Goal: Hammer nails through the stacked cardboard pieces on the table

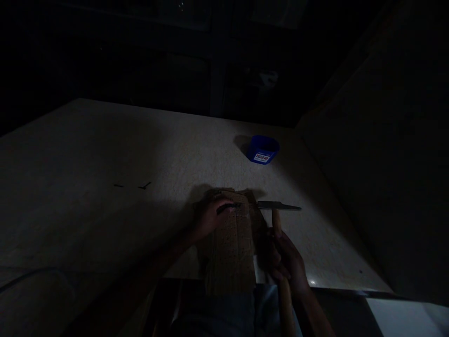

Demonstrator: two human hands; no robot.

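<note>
the hammer (278, 206) sits just right of the brown board (233, 255) on the table (105, 154), its wooden handle clenched in the right hand (288, 263). the left hand (208, 219) rests on the board, fingers curled at a small dark piece (228, 207); too dark to tell if it grips it.

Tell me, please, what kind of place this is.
Probably a dim workshop or home workbench. The right hand grips a wooden-handled hammer, the left hand rests on a brown board on a pale worktop, and a small blue tub stands farther back.
</note>
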